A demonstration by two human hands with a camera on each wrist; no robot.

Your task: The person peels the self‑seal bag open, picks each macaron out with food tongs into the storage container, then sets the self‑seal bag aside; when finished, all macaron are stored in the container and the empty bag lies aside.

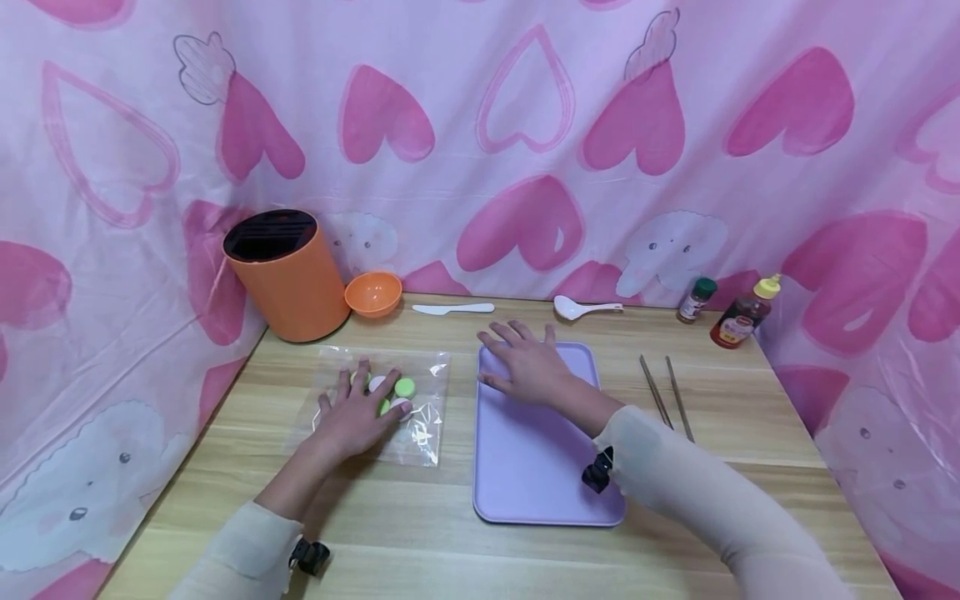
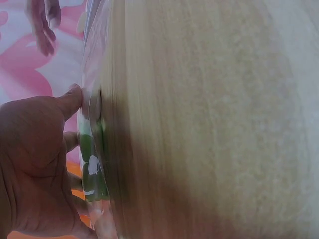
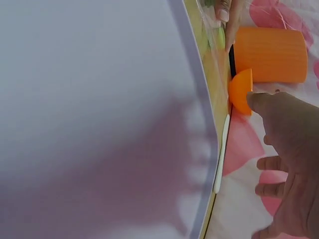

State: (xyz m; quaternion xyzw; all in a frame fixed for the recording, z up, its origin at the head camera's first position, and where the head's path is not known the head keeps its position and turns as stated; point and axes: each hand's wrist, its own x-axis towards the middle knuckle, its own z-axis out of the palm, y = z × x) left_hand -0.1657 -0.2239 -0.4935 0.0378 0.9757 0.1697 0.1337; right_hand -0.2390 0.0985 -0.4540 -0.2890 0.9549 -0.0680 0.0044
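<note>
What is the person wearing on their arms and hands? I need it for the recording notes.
Both arms wear long, pale cream sleeves reaching the wrists. A small black device is strapped on each wrist. The left hand and right hand are bare: no gloves or rings visible.

A clear plastic bag of green and pink round pieces is laid flat, left of the lilac tray.

Glossy clear plastic bag; matt smooth lilac plastic tray; wood-grain table; printed cloth backdrop.
</note>
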